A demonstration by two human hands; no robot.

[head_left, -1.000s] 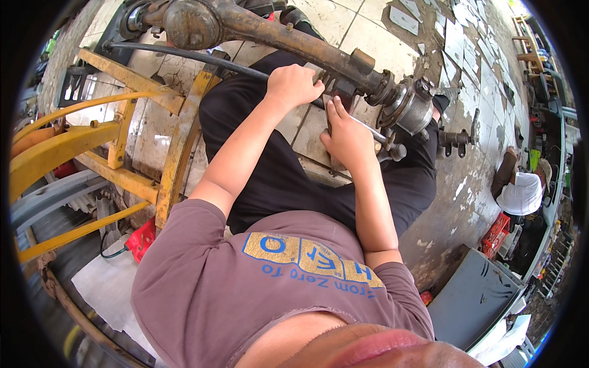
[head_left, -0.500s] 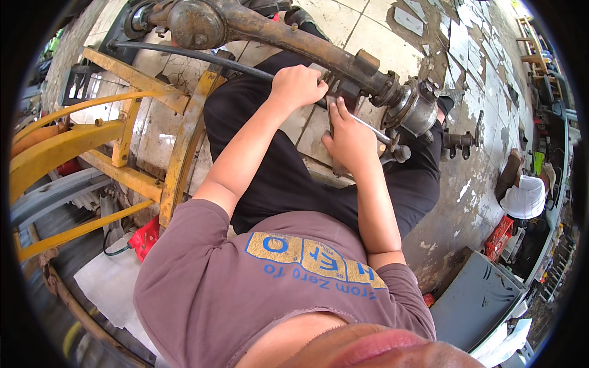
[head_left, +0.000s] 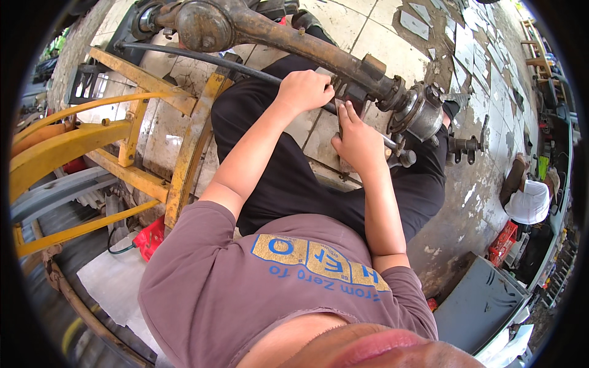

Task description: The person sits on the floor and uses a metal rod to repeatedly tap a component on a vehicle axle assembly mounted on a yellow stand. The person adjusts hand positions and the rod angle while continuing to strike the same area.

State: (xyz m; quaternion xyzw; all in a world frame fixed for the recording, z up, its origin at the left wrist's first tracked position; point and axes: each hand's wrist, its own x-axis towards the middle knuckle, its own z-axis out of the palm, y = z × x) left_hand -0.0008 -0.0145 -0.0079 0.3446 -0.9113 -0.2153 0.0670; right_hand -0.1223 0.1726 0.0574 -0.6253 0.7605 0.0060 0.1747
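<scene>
A rusty brown axle housing lies across the floor in front of me, its round bulge at the far left and a metal hub at the right. A long dark rod runs along its near side and passes beneath my hands. My left hand is closed over the rod near a dark bracket; what its fingers hold is hidden. My right hand lies just right of it, two fingers stretched toward the bracket and the thumb apart. Nothing shows clearly in its grasp.
A yellow metal frame stands close at my left. Beyond the hub lies a small metal part with a lever. Broken tile pieces cover the floor at far right. A grey cabinet and a red crate stand at right.
The whole view has shifted slightly, so things sit a little farther right and lower. Both hands stay beside the same bracket, with little change in their pose.
</scene>
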